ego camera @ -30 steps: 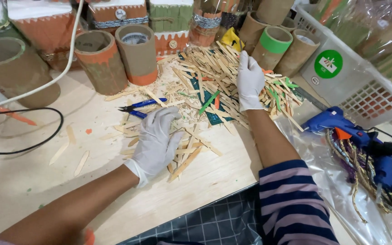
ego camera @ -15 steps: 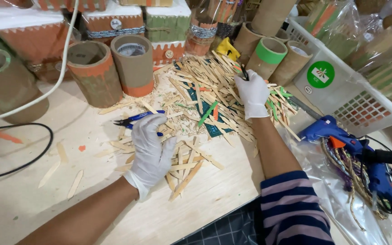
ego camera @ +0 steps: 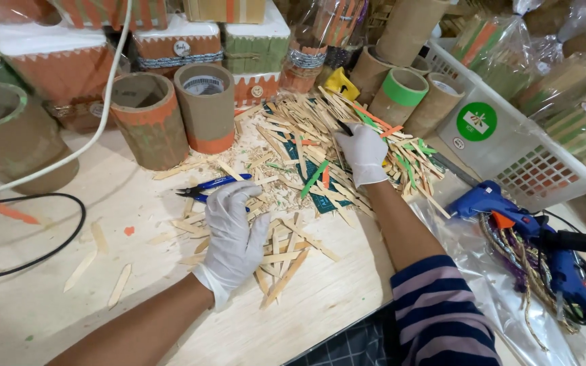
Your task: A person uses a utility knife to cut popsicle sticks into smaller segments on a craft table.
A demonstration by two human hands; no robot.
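Left hand [ego camera: 233, 234] flat on blue cutters [ego camera: 213, 184] (lying left-right); right hand [ego camera: 363, 154] seemingly pinching sticks [ego camera: 306, 146]

Probably a craft workshop: cut wooden sticks [ego camera: 306, 169], cardboard tubes [ego camera: 205, 108], a glue gun [ego camera: 503, 210] crowd the table [ego camera: 49, 318].

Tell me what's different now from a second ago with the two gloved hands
The left hand slid up onto the blue-handled cutters; whether it grips them is unclear. The right hand crept further up the wooden stick pile. The cardboard tubes and glue gun stayed put.
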